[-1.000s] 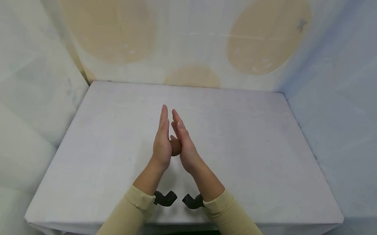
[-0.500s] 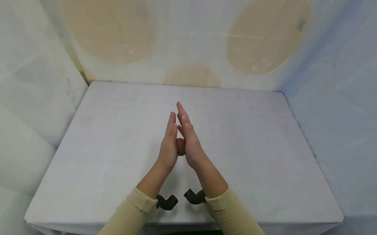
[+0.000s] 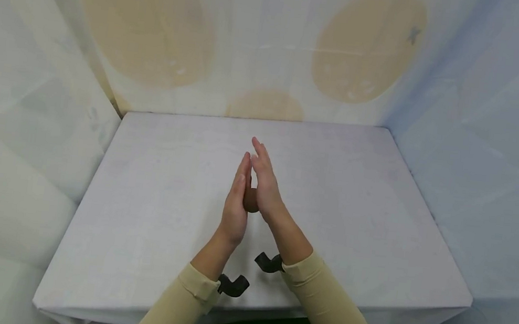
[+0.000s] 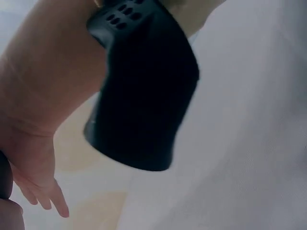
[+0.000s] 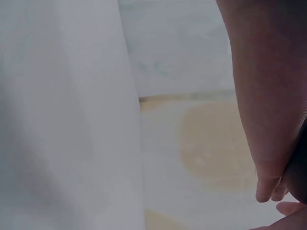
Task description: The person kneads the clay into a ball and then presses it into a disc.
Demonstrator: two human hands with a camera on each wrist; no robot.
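In the head view my two hands stand upright, palm to palm, above the middle of the white table. A small brown ball is pressed between the palms. My left hand has straight fingers pointing away from me. My right hand lies flat against the ball, its fingertips reaching a little farther than the left's. Most of the ball is hidden by the palms. The left wrist view shows my forearm, the black camera mount and my left hand's fingertips. In the right wrist view my right hand appears dark at the right edge.
White sheets with large tan ovals hang behind the table and along both sides. Black wrist mounts sit on both beige sleeves near the table's front edge.
My hands have slid against each other around the ball: the right hand moved forward, the left hand drew back. Both hands drifted slightly right.
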